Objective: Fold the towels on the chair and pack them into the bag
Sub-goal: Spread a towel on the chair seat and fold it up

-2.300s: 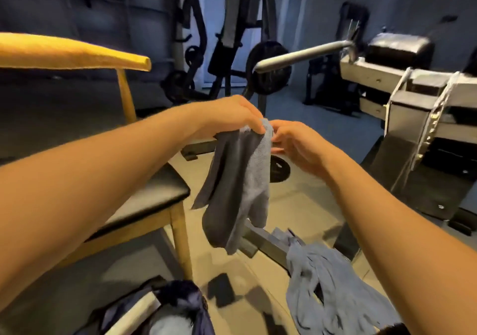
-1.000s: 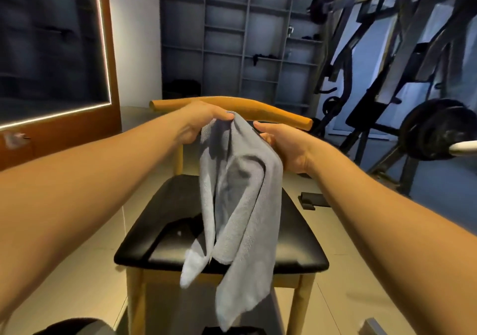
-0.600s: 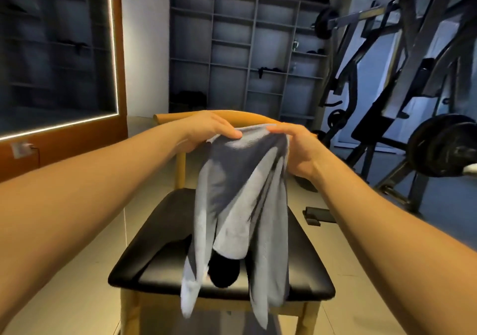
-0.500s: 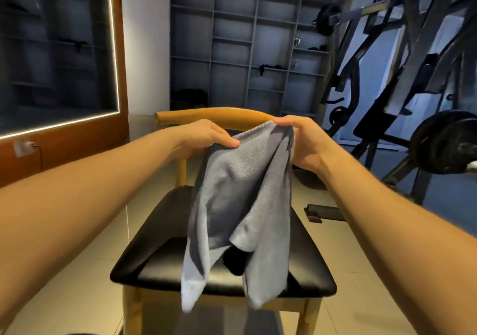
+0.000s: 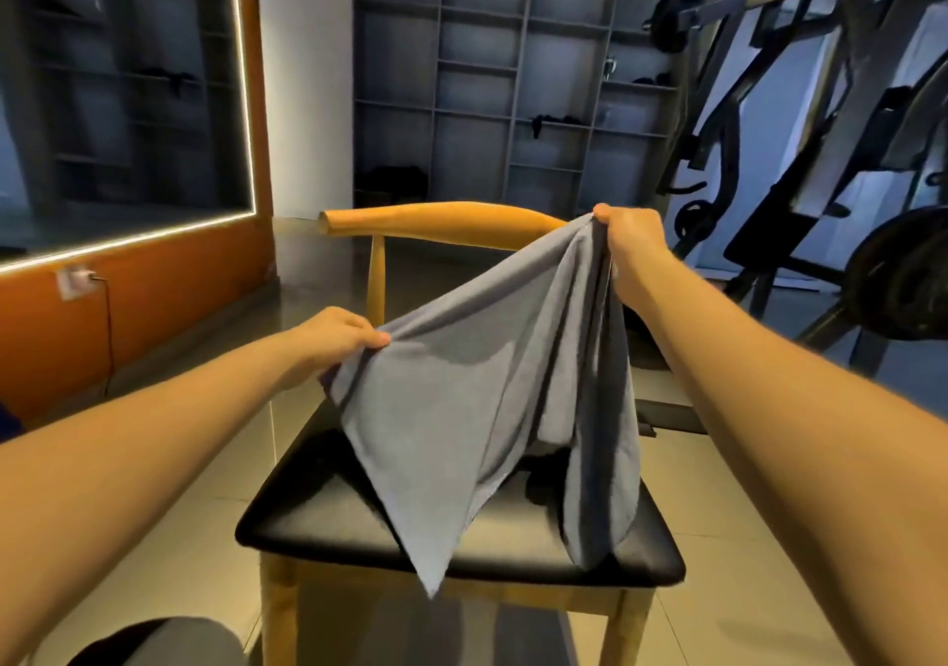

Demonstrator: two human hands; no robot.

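Grey towel [image 5: 477,409], held spread above the black chair seat [image 5: 328,516], is pinched at one edge by the left hand [image 5: 336,334] and at a raised corner by the right hand [image 5: 631,245]; uneven folding is risked where slack cloth bunches.

Grey open shelving [image 5: 513,101] is standing along the back wall, small dark items sitting in a few bays. White pillar [image 5: 302,75] is showing left of it. LED strip [image 5: 245,101] is glowing round a dark glass panel [image 5: 118,91] set in orange wood cladding [image 5: 154,316]. Cable [image 5: 107,332] is hanging from a wall socket [image 5: 72,281]. Beige tiled floor [image 5: 220,563] is catching the light. Weight machine [image 5: 800,116] with plates is standing right.
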